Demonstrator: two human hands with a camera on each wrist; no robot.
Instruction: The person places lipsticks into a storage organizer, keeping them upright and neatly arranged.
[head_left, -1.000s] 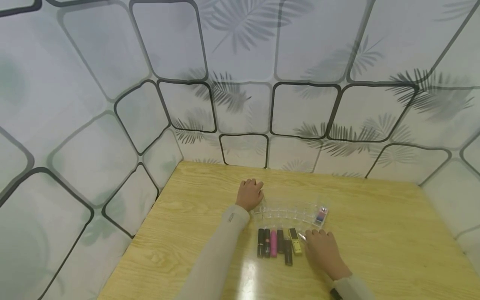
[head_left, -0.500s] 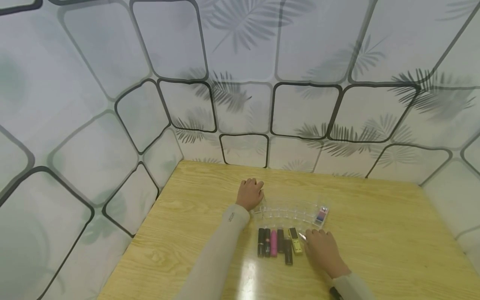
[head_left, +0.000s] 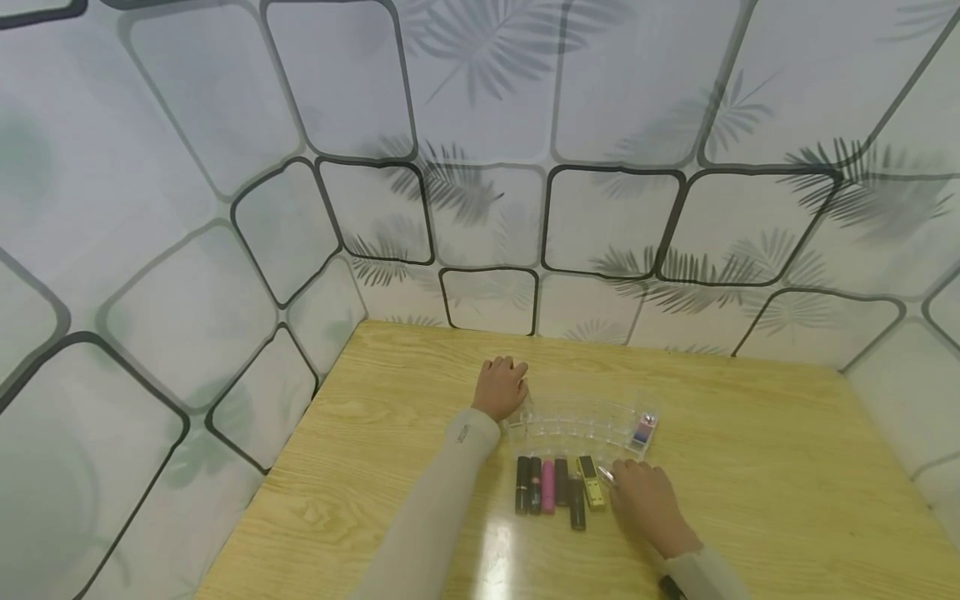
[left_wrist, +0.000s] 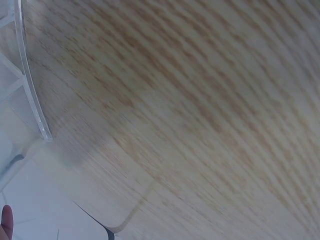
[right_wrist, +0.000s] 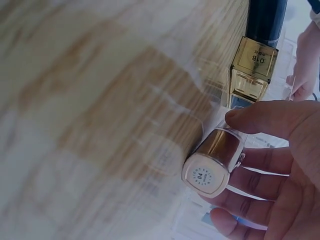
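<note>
My left hand (head_left: pixel 500 389) grips the left end of a clear lipstick organizer (head_left: pixel 577 427); a single fingertip (left_wrist: pixel 6 220) shows at the lower left of the left wrist view. Just in front of the organizer, my right hand (head_left: pixel 647 500) holds a lipstick (right_wrist: pixel 212 160) between thumb and fingers. This lipstick has a clear cap, a shiny metallic body and a pale base marked 04. Left of it lies a gold lipstick with a black top (head_left: pixel 591 483). A row of dark lipsticks (head_left: pixel 522 485) and one pink lipstick (head_left: pixel 548 487) continues leftward.
One pink-and-blue item (head_left: pixel 643 428) sits in the organizer's right end. A shorter black tube (head_left: pixel 577 503) lies nearer the front than the row. Beside the right sleeve a black object (head_left: pixel 672 587) shows. Patterned walls (head_left: pixel 487 300) bound the wooden table (head_left: pixel 375 400).
</note>
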